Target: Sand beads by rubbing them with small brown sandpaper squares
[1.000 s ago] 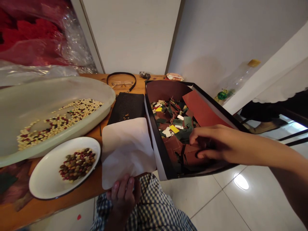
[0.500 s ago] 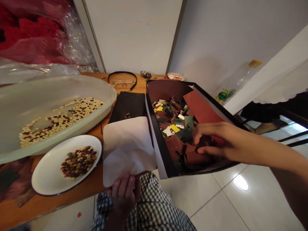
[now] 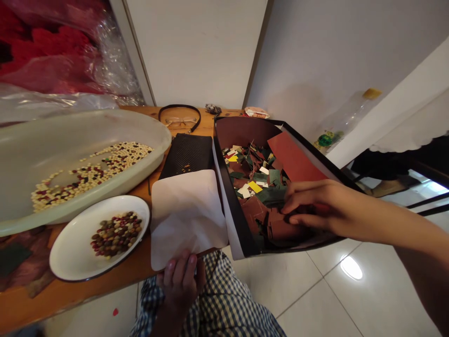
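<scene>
My right hand [image 3: 310, 209] reaches into an open black-rimmed cardboard box [image 3: 231, 206], its curled fingers closing on brown scraps [image 3: 280, 229] among mixed green, white, yellow and red paper pieces. A large red-brown sheet [image 3: 294, 159] leans inside the box. My left hand [image 3: 180, 285] is low, over checked cloth [image 3: 210, 313], with its fingertips at the lower edge of a white paper sheet [image 3: 185, 215]. That sheet lies against the box's near wall. What my right fingers pinch is partly hidden by the hand.
A pale plastic basin [image 3: 80, 135] of mixed beans and a white enamel plate [image 3: 70, 248] of darker beans stand on the wooden table [image 3: 147, 196]. Behind them lie a black mesh case [image 3: 187, 154] and eyeglasses [image 3: 180, 121]. Tiled floor [image 3: 308, 295] lies right of the table.
My right hand has shifted slightly among the scraps, with its fingers drawn closer together. The view has drifted a little. The left hand and sheet hold the same arrangement.
</scene>
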Demonstrator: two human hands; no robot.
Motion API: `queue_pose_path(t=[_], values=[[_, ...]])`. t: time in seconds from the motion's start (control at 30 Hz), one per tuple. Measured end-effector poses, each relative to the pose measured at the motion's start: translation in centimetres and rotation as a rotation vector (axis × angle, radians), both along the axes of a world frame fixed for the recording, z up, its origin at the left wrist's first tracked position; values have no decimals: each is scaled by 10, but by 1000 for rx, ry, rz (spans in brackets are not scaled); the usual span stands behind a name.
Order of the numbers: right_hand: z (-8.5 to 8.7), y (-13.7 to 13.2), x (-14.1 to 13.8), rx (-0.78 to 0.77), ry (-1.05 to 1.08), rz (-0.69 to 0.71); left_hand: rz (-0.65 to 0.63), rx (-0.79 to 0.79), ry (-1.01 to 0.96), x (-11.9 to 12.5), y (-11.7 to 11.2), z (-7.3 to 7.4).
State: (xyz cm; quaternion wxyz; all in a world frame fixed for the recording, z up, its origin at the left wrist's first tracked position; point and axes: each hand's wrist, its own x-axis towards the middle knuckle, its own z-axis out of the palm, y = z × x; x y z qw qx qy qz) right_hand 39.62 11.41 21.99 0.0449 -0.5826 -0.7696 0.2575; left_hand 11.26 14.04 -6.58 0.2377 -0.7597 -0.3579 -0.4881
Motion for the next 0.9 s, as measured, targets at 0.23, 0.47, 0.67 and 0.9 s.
queue_pose_path(t=[0.23, 0.47, 0.67, 0.9], values=[[1, -1, -2, -101, -7, -25, -11, 6, -24, 0, 0, -1], [0, 0, -2, -128, -7, -15, -43, -1, -15, 1, 0, 5], [0, 2, -4, -114, 38, 10, -21, 25, -21, 1, 1, 1], [0, 2, -4, -102, 128, 19, -19, 46, 2, -2, 2, -3]])
